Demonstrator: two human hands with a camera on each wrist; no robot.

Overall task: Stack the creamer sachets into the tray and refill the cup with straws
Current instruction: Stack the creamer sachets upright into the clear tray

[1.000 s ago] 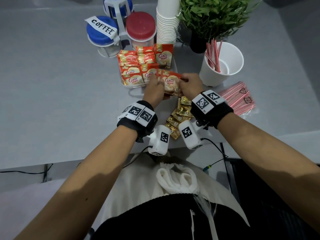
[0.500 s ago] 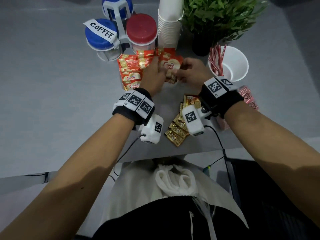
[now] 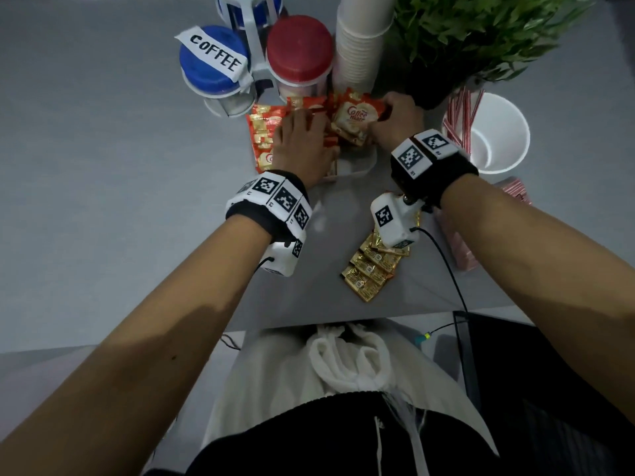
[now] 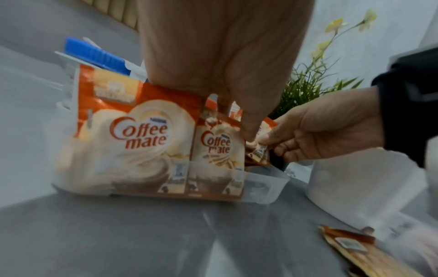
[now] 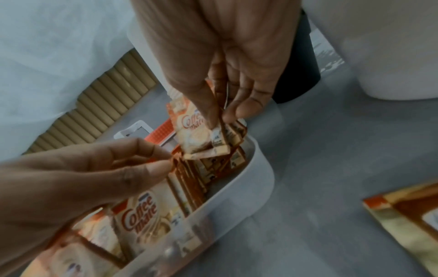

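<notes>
- Nearest the body, on the grey table point(image 3: 103, 201): a fanned row of gold sachets point(image 3: 369, 269), lying flat, partly under the right wrist camera.
- To the right of those, near the table edge: a pack of red-and-white wrapped straws point(image 3: 464, 249), mostly hidden by the right forearm.
- Further in, the clear tray point(image 4: 265, 184), with creamer sachets point(image 4: 140, 135) standing upright in rows against its front wall.
- Left hand point(image 3: 302, 146) over the tray's left side, palm down, thumb and forefinger pinching the top edge of sachets already standing in the tray.
- Right hand point(image 3: 395, 118) at the tray's right side, thumb and fingers pinching a small bundle of creamer sachets point(image 5: 206, 138), held tilted just above the standing rows, lower corners close to the tray's rim.
- Right of the tray: a white cup point(image 3: 494, 139) with a few red-striped straws point(image 3: 458, 118) leaning against its left inner wall.
- Behind the tray: a blue-lidded jar point(image 3: 213, 67) labelled COFFEE and a red-lidded jar point(image 3: 299, 53) in a white rack, then a tall stack of paper cups point(image 3: 357, 46).
- Farthest right at the back: a green potted plant point(image 3: 474, 36).
</notes>
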